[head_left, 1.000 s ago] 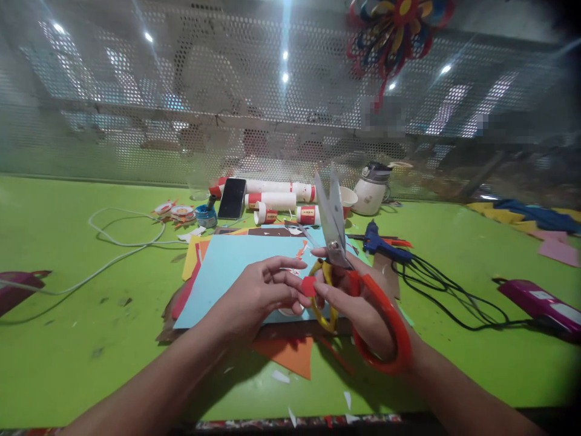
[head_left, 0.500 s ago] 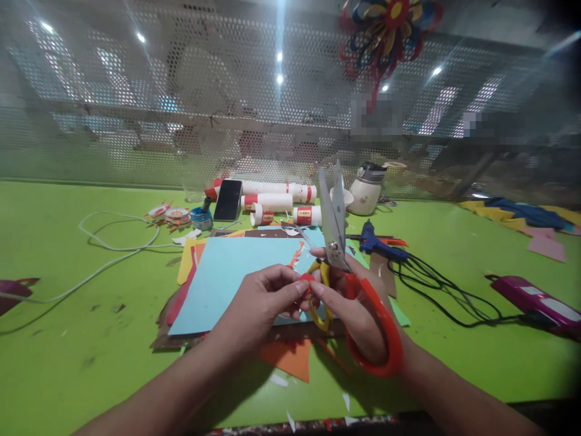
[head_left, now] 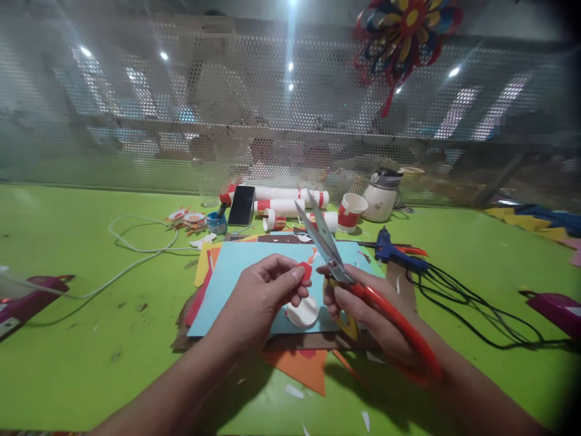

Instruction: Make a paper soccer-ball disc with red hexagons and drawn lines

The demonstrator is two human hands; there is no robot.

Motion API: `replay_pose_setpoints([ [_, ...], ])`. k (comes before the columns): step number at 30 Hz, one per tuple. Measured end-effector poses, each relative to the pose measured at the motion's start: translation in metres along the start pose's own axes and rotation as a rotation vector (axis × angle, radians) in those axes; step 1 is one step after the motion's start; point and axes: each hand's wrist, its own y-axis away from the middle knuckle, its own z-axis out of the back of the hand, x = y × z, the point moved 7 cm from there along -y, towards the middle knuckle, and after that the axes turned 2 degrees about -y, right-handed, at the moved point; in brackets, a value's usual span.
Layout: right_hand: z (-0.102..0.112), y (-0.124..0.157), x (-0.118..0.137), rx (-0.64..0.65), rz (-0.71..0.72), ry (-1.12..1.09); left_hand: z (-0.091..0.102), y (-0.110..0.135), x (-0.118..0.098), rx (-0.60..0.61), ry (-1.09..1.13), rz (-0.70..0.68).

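Green table (head_left: 91, 363) below; scissors (head_left: 336, 267) (blades parted) slant away, tips leftward.

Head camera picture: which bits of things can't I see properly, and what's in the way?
In the head view:
Red paper piece: partly hidden by the thumb of the left hand.
White disc: its top is behind that hand's fingers.
Scissors: the right hand covers part of the handles.
Right-hand purple device: cut off by the right edge.
Mesh panel: things behind it look too blurred to name.

Black phone (head_left: 241, 206), colourful flower ornament (head_left: 412, 20)
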Motion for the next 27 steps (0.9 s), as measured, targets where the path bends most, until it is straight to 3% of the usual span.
replay_pose_setpoints([
  [5, -0.010, 0.001, 0.014, 0.129, 0.168, 0.126, 0.004, 0.000, -0.008, -0.036, 0.017, -0.051],
  [15, -0.014, 0.006, 0.016, 0.194, 0.057, 0.252, 0.010, 0.000, -0.015, -0.069, 0.044, -0.119],
  [27, -0.014, 0.010, 0.016, 0.205, 0.076, 0.282, 0.012, 0.001, -0.019, -0.093, -0.058, -0.195],
])
